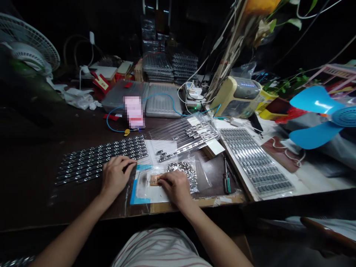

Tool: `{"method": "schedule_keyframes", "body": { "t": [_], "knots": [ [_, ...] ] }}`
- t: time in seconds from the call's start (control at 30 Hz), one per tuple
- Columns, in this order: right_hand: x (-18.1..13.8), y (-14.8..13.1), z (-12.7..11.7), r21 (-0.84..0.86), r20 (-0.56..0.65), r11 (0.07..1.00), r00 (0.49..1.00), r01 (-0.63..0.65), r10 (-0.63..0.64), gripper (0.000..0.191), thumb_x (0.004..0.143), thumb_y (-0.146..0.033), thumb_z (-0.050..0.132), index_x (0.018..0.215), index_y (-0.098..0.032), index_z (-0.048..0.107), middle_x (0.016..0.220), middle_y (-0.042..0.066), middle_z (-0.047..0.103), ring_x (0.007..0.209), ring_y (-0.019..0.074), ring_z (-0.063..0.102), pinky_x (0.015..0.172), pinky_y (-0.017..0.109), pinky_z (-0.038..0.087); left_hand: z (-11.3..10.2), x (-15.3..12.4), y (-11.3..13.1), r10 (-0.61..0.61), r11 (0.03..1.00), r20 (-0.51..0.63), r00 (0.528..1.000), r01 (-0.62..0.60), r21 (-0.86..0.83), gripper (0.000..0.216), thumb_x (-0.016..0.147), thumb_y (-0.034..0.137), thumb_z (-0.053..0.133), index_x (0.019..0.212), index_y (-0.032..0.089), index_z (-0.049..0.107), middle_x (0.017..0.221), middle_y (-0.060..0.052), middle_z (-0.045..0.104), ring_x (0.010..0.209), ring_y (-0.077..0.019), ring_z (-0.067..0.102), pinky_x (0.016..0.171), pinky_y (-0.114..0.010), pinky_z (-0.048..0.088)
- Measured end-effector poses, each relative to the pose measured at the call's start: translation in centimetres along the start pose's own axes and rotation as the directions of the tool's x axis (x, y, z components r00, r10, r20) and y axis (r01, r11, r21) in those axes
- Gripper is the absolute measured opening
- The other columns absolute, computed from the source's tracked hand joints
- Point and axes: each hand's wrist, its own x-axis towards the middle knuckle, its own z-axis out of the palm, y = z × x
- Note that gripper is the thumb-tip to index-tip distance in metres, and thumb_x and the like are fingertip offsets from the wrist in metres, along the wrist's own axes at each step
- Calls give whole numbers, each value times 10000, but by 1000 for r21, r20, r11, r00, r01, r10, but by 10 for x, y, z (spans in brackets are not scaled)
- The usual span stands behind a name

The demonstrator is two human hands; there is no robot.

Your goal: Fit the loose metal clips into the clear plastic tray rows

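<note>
Dark surface [27, 200], front edge: a bag [194, 188] holds metal bits [191, 172]. Right grip [177, 184] is closed at a block [154, 181]; left grip [115, 176] unclear.

No word, number or brand can be read. Small reddish marks stand on the yellow label [104, 85] of a red packet [96, 90], too tiny to make out. The pink panel [134, 108] is blurred into blocks, a red band crossing its lower part. Bluish spots [249, 85] line the cream-coloured machine [227, 89], forming no legible character.
</note>
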Motion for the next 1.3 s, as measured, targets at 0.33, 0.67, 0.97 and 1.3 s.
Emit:
{"method": "schedule_keyframes", "body": {
  "t": [0.33,0.67,0.97,1.3],
  "knots": [
    [3,-8,9,-90,3,995,999,51,-51,65,839,-329,673,856,-289,722,846,6,664,796,169,558,710,316,367,-8,10,2,69,995,-12,998,-68,75,174,858,294,529,904,247,690,966,-48,674,901,-248,569,824,-401,348],
    [-23,28,-78,-327,-26,944,999,-36,29,268,861,-218,614,1125,-255,642,1119,76,648,999,246,549,810,392,462,48,80,56,250,968,162,954,-245,-56,136,821,313,597,757,215,665,823,-55,723,806,-237,609,868,-434,342],
    [-50,48,-86,-284,-35,952,994,-113,107,227,860,-184,586,1068,-248,652,1078,84,616,910,200,629,745,299,517,5,35,39,14,871,272,962,122,-477,257,847,387,521,981,196,628,931,-52,701,801,-195,657,729,-312,497],
    [9,26,-95,72,-192,996,979,-52,65,154,908,-232,530,916,-221,684,818,28,624,766,155,612,694,253,484,0,-16,39,-124,571,530,839,497,-653,380,790,485,585,991,169,654,676,-13,646,586,-137,612,508,-228,499]
  ]
}}
